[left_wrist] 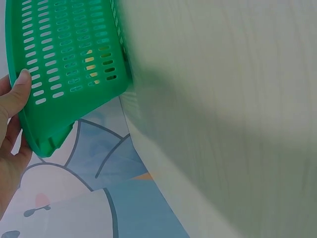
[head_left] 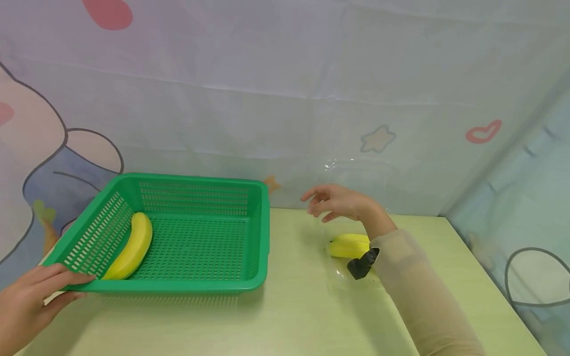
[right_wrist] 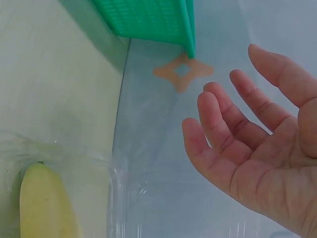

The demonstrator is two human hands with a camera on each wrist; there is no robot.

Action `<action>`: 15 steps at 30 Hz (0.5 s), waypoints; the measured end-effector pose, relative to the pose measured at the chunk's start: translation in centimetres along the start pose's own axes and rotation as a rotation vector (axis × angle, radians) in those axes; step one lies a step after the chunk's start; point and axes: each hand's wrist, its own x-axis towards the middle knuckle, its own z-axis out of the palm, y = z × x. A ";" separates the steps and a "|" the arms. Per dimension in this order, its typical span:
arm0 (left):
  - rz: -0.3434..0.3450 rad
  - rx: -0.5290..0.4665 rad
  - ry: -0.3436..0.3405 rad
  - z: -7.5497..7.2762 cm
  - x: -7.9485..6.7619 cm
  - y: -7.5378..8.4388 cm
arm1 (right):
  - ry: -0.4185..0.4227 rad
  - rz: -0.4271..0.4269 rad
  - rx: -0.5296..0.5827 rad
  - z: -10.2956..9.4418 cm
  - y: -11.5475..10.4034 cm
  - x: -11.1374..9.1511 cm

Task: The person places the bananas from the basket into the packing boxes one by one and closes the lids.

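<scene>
A green plastic basket (head_left: 256, 237) with slotted walls stands on the left of the table. My left hand (head_left: 33, 301) grips its near left corner, the fingers over the rim and the thumb below on the outer wall. Inside the basket, along its left side, lies a yellow banana (head_left: 135, 247). My right hand (head_left: 340, 201) hovers with loosely bent fingers and holds nothing. Under my right wrist, another banana (right_wrist: 47, 203) lies in a clear plastic box (right_wrist: 115, 198); the sleeve and wrist camera hide part of it in the head view.
The pale wooden table (head_left: 294, 306) meets a printed cloth backdrop (head_left: 267, 74) behind it. Another cloth (head_left: 525, 207) hangs along the right edge. A black wrist camera (head_left: 362, 263) is strapped on my right forearm, over a beige sleeve (head_left: 423, 291).
</scene>
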 end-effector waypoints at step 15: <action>0.038 0.011 -0.042 -0.2 0.2 0.1 | -0.022 -0.035 0.014 1.1 -2.0 1.1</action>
